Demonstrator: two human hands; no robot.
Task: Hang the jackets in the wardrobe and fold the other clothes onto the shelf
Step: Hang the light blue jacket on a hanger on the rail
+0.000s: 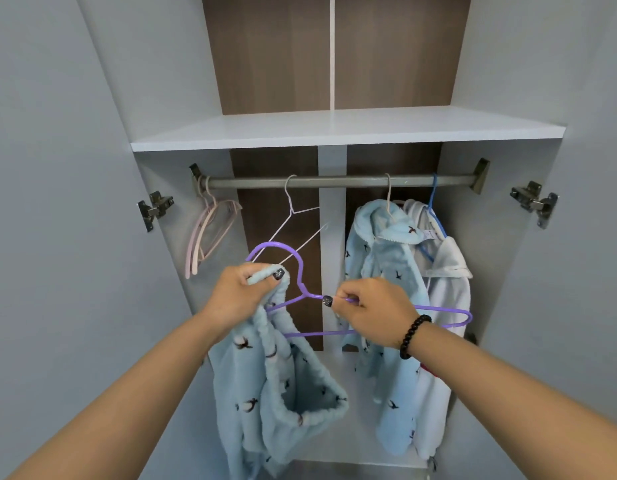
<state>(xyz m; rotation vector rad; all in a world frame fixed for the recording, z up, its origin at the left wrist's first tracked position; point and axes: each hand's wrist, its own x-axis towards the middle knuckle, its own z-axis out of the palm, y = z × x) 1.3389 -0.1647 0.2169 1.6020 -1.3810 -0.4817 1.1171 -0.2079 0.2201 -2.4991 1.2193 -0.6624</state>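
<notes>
The left hand (pixel 243 292) grips the bunched edge of a fluffy pale-blue patterned garment (pixel 283 386), holding its opening up in front of the wardrobe rail (pixel 335 181); the right hand (pixel 366 311) pinches a purple wire hanger (pixel 438 310), apparently to thread it inside.

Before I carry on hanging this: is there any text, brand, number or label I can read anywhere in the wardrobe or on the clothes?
None can be read.
Neck tag inside the white jacket: some print on it, too small and blurred to read.
Light blue fleece garments: only small dark printed motifs, no lettering.
Hangers, rail, shelf: no visible text.
</notes>
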